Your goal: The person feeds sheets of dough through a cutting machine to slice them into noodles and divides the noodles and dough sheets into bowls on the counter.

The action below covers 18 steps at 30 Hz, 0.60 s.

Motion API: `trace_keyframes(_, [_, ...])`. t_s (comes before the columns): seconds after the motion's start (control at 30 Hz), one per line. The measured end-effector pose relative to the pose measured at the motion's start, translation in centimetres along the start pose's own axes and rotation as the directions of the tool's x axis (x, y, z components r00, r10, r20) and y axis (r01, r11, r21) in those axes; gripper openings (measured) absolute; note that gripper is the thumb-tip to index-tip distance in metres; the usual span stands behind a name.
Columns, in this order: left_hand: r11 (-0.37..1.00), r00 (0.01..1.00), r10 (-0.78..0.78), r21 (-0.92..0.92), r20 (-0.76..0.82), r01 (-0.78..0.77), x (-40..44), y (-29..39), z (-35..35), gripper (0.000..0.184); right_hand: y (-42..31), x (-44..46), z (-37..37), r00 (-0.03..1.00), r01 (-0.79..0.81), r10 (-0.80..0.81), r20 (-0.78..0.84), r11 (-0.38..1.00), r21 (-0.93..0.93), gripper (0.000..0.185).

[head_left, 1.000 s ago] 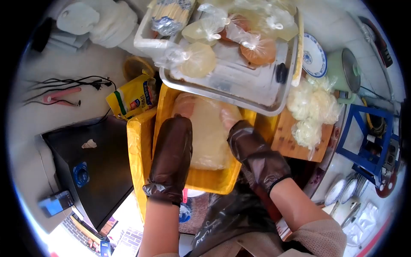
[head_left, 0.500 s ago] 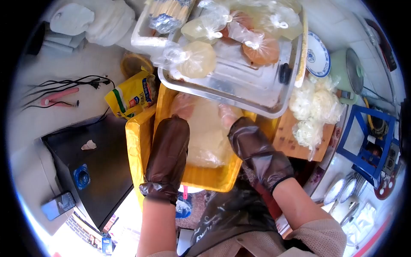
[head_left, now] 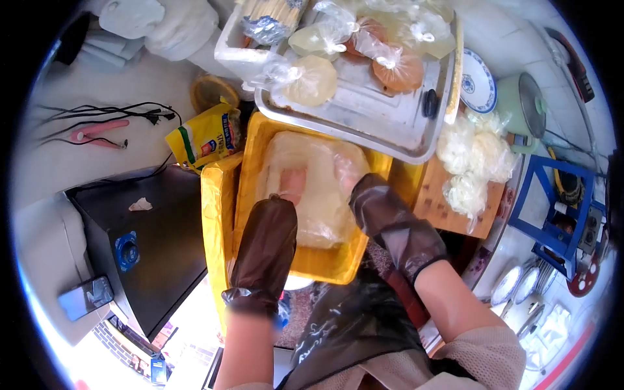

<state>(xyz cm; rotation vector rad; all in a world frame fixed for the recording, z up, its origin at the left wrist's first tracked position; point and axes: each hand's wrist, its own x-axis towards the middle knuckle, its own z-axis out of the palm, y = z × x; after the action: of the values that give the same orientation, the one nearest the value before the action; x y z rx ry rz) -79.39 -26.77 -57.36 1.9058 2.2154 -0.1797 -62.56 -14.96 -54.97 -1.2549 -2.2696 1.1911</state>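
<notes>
A pale, translucent, dough-like mass (head_left: 315,218), glossy as if under thin plastic film, fills much of a yellow plastic bin (head_left: 318,268). Its exact kind is unclear. My left hand (head_left: 294,182), in a clear glove with a dark sleeve cover, rests on the left part of the mass; its fingertips are hard to make out. Along the upper right edge of the mass lies my right hand (head_left: 346,170), likewise gloved and sleeved, fingers stretched forward and touching it.
A metal tray (head_left: 364,120) with several knotted bags overhangs the bin's far side. Left are a yellow packet (head_left: 207,138) and a black box (head_left: 159,260). White bags (head_left: 474,156) sit on a wooden board (head_left: 442,205) at right; a blue frame (head_left: 552,208) stands beyond.
My left hand has drawn back from the far edge of the mass to its middle left. The far edge of the mass now shows. My right hand has barely moved; the view shifted slightly.
</notes>
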Motion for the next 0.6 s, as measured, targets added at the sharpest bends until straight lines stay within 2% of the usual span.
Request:
trace_keyframes(0.1, [0.987,0.984,0.158,-0.045,0.085,-0.155,-0.9,0.0,0.6,0.013,0.1,0.2,-0.6,0.998,0.037,-0.035,0.052,0.999,-0.025,0.025])
trace_keyframes(0.17, [0.964,0.964,0.244,-0.086,-0.101,-0.253,-2.3,0.9,-1.6,0.012,-0.2,0.6,-1.2,0.982,0.132,-0.119,0.149,0.988,-0.080,0.025])
trace_keyframes(0.2, [0.964,0.965,0.243,-0.086,-0.101,-0.251,-3.1,1.4,-3.1,0.012,-0.6,1.0,-1.7,0.952,0.257,-0.178,0.249,0.908,-0.332,0.020])
trace_keyframes(0.27, [0.922,0.997,0.002,-0.385,0.071,0.026,-5.1,2.5,-6.9,0.012,1.9,1.7,0.4,0.935,0.293,-0.182,0.303,0.879,-0.376,0.018])
trace_keyframes(0.3, [0.922,0.998,0.001,-0.385,0.070,0.027,-6.1,2.5,-5.4,0.012,3.2,1.9,1.8,0.907,0.348,-0.108,0.408,0.738,-0.579,0.018])
trace_keyframes(0.33, [0.940,0.993,0.100,-0.333,0.054,-0.077,-7.1,2.5,-2.6,0.011,3.6,1.8,2.3,0.874,0.411,-0.007,0.486,0.544,-0.731,0.017])
trace_keyframes(0.37, [0.943,0.988,0.150,-0.306,0.047,-0.129,-8.2,2.8,-1.9,0.011,2.8,1.3,2.0,0.874,0.412,-0.008,0.486,0.542,-0.733,0.017])
trace_keyframes(0.4, [0.943,0.979,0.199,-0.278,0.039,-0.181,-9.2,3.2,-1.3,0.011,1.4,0.3,1.4,0.961,0.203,-0.070,0.266,0.832,-0.515,0.017])
trace_keyframes(0.43, [0.962,0.976,0.180,-0.230,0.119,-0.149,-10.2,4.1,-1.9,0.011,0.2,-0.7,0.8,0.999,0.037,-0.033,0.028,0.986,-0.164,0.016])
trace_keyframes(0.47, [0.970,0.973,0.168,-0.205,0.158,-0.134,-11.2,4.7,-2.5,0.011,-1.0,-1.8,-0.1,0.999,0.039,-0.035,0.028,0.985,-0.166,0.016])
trace_keyframes(0.5, [0.977,0.968,0.155,-0.178,0.196,-0.120,-12.1,5.3,-3.2,0.011,-2.5,-2.9,-1.3,0.994,-0.044,0.055,0.091,0.992,-0.121,0.018])
trace_keyframes(0.53, [0.967,0.961,0.208,-0.189,0.182,-0.174,-13.1,5.7,-4.4,0.012,-3.7,-4.1,-2.3,0.977,-0.131,0.142,0.158,0.988,-0.081,0.020])
trace_keyframes(0.57, [0.960,0.957,0.235,-0.192,0.171,-0.202,-14.0,6.0,-5.6,0.012,-5.2,-5.1,-3.3,0.978,-0.128,0.139,0.155,0.988,-0.081,0.020])
trace_keyframes(0.6, [0.954,0.952,0.262,-0.194,0.160,-0.230,-14.9,6.3,-6.7,0.012,-5.2,-6.1,-3.6,0.924,0.230,-0.008,0.383,0.812,-0.537,0.020])
